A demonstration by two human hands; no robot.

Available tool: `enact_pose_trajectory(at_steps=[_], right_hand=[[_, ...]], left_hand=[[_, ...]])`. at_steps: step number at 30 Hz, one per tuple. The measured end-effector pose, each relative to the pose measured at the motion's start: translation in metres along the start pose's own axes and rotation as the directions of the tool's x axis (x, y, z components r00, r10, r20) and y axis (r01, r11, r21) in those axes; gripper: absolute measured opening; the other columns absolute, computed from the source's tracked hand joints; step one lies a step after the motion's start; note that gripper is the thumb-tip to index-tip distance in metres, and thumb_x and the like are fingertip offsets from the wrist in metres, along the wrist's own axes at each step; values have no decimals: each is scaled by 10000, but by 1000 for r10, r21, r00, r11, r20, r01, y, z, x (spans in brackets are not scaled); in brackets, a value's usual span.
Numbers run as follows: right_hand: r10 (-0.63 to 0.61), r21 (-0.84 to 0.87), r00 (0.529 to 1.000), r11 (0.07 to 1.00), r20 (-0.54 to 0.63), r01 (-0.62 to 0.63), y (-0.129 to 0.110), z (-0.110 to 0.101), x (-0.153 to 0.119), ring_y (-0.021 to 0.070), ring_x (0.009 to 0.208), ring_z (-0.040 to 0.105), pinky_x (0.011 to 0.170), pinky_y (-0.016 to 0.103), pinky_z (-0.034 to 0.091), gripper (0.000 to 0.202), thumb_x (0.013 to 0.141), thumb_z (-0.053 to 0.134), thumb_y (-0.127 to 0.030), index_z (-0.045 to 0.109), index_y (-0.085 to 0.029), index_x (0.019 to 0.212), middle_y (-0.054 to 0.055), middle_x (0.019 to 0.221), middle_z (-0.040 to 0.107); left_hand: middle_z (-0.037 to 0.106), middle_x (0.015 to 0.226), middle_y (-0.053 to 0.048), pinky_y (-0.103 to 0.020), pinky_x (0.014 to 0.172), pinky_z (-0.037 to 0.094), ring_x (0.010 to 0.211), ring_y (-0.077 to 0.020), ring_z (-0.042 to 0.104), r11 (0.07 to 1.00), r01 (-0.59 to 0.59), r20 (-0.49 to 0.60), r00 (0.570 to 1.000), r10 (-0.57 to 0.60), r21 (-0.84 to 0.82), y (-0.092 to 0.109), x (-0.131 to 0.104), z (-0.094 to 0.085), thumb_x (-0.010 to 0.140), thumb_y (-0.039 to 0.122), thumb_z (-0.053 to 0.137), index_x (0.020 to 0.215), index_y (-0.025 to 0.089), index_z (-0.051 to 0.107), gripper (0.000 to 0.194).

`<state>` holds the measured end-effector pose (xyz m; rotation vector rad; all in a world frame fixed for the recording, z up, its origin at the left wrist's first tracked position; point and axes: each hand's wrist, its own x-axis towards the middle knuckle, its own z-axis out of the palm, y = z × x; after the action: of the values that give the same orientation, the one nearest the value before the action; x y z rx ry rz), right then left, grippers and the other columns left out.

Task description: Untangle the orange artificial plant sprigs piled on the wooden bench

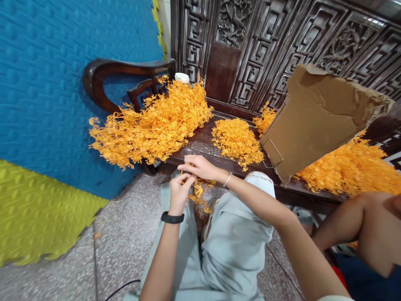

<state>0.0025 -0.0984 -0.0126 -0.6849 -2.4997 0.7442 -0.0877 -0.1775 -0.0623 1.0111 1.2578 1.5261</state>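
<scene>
My left hand (179,193), with a black band on its wrist, is closed in a pinch over my lap. My right hand (200,167), wearing a silver bracelet, is pinched just above it, and the fingertips of the two hands nearly meet. Between them shows a thin bit of an orange curly plastic piece, mostly covered by the fingers. Several more orange curly pieces (198,190) show just below the hands, between my knees; whether they hang from the hands I cannot tell. Past the hands, a small heap of orange pieces (238,142) lies on the dark wooden bench (203,144).
A large orange pile (156,125) covers the bench's left end by the curved armrest (103,67). A tilted cardboard sheet (316,121) stands at right, before another orange pile (354,167). A white cup-like object (182,77) sits behind. Another person's arm (344,217) is at right.
</scene>
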Motion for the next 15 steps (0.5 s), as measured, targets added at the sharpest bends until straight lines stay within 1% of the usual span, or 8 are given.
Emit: enact_pose_trajectory(at_steps=[2, 4, 6, 8, 9, 10, 12, 15], right_hand=[[-12, -76, 1000, 997, 13, 13, 3, 4, 1, 76, 619, 368, 636, 206, 296, 418, 886, 355, -448, 380, -151, 593, -21, 627, 387], [18, -173, 1000, 985, 6, -16, 4, 6, 2, 82, 633, 385, 639, 214, 297, 422, 893, 324, -460, 427, -144, 633, -5, 669, 417], [42, -266, 999, 963, -16, -44, 4, 5, 4, 90, 648, 403, 642, 223, 297, 431, 897, 298, -464, 468, -136, 674, 12, 703, 444], [44, -329, 999, 943, -30, -51, 3, 2, 7, 99, 675, 425, 662, 232, 303, 438, 901, 279, -457, 494, -129, 707, 30, 729, 470], [46, -347, 998, 936, -37, -56, 2, 0, 9, 103, 686, 434, 671, 234, 306, 441, 904, 271, -452, 502, -127, 715, 37, 738, 481], [51, -356, 998, 932, -46, -64, 1, -2, 11, 104, 688, 439, 676, 235, 308, 446, 906, 265, -448, 508, -126, 717, 40, 741, 489], [64, -360, 995, 929, -71, -85, 0, -6, 14, 100, 668, 439, 668, 232, 310, 457, 909, 257, -445, 513, -127, 703, 39, 730, 497], [70, -336, 992, 936, -106, -102, 2, -10, 17, 88, 629, 426, 638, 224, 301, 464, 909, 261, -449, 512, -130, 683, 27, 708, 492]], left_hand=[[365, 415, 45, -201, 414, 231, 418, -68, 297, 1000, -8, -14, 1000, 9, 19, -1, 1, 1, 603, 210, 596, 409, 161, 463, 241], [338, 418, 54, -195, 423, 252, 422, -68, 306, 998, -26, -21, 999, 27, 53, -2, 2, 1, 592, 191, 593, 409, 165, 413, 258], [402, 471, 50, -189, 452, 299, 461, -79, 373, 995, -57, -82, 995, 63, 77, -3, 3, 1, 590, 179, 600, 481, 167, 468, 172], [516, 576, 33, -194, 507, 359, 540, -99, 464, 993, -80, -157, 983, 92, 83, -3, 3, 1, 606, 183, 610, 640, 171, 576, 50], [563, 636, 20, -201, 538, 383, 582, -108, 500, 993, -89, -175, 979, 101, 77, -4, 3, 1, 623, 194, 612, 717, 174, 610, 97], [596, 687, 7, -207, 564, 399, 612, -113, 523, 993, -95, -172, 979, 105, 66, -4, 3, 1, 642, 208, 611, 769, 175, 630, 132], [622, 729, -3, -207, 580, 407, 615, -104, 531, 994, -106, -130, 986, 108, 20, -4, 3, 1, 674, 237, 610, 781, 175, 651, 130], [557, 621, 24, -184, 463, 352, 490, -65, 447, 990, -43, -53, 998, 36, -135, -5, 3, 3, 689, 285, 621, 779, 180, 634, 139]])
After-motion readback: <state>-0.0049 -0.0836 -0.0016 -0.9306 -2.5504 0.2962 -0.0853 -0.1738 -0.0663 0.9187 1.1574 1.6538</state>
